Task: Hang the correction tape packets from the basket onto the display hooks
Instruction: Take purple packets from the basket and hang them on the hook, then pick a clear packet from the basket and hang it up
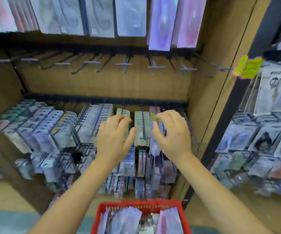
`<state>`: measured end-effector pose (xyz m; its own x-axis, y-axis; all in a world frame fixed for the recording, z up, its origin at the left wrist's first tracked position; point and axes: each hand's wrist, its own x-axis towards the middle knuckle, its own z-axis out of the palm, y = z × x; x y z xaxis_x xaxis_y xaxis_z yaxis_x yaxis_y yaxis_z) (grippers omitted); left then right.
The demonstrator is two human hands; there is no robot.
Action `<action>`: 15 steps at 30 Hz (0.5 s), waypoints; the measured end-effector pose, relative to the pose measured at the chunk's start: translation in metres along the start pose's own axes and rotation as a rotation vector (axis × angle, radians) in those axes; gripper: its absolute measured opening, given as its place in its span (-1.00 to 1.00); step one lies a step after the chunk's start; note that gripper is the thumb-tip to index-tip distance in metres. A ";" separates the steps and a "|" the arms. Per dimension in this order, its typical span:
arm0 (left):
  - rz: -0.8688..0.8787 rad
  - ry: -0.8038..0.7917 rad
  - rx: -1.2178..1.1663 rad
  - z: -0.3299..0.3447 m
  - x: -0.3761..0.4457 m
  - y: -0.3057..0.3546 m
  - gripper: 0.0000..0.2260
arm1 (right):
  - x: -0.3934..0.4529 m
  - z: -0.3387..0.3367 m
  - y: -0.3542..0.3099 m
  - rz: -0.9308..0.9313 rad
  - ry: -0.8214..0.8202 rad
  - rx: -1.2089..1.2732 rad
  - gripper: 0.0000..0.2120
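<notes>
A red basket [102, 210] at the bottom centre holds several purple and white packets [133, 218]. Both my hands reach into the middle hook row of the display. My left hand [114, 137] lies over a stack of green packets [123, 114], fingers bent on its top and thumb against the neighbouring green stack [142, 127]. My right hand [172, 132] pinches the green top of a packet [153, 117] between thumb and fingers, at the hook right of that stack. The frame is blurred.
A row of bare black hooks [124, 65] runs across the wooden back panel above my hands. Large purple and grey packs [160, 22] hang on top. Filled hooks [40, 125] stretch left; another rack [263, 137] stands right, with a yellow tag [248, 66].
</notes>
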<state>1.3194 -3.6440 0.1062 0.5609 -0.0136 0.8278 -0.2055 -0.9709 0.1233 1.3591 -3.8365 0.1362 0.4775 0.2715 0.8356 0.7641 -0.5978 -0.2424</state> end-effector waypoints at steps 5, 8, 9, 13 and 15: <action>-0.268 -0.473 -0.016 0.063 -0.164 -0.037 -0.54 | -0.146 0.083 0.029 0.420 -0.817 0.049 -0.52; -0.405 -0.698 -0.039 0.088 -0.266 -0.053 -0.47 | -0.239 0.126 0.045 0.694 -1.050 0.147 -0.46; -0.429 -0.743 -0.037 0.087 -0.295 -0.055 -0.44 | -0.266 0.133 0.047 0.761 -1.090 0.150 -0.49; -0.567 -0.965 0.000 0.086 -0.409 -0.061 -0.33 | -0.368 0.167 0.042 0.994 -1.212 0.212 -0.46; -0.608 -1.015 0.004 0.082 -0.445 -0.065 -0.30 | -0.409 0.187 0.040 1.090 -1.178 0.202 -0.28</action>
<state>1.1486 -3.5943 -0.3147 0.9461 0.2690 -0.1806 0.3169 -0.8840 0.3436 1.2752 -3.8306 -0.3072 0.7811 0.2610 -0.5673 -0.1471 -0.8060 -0.5734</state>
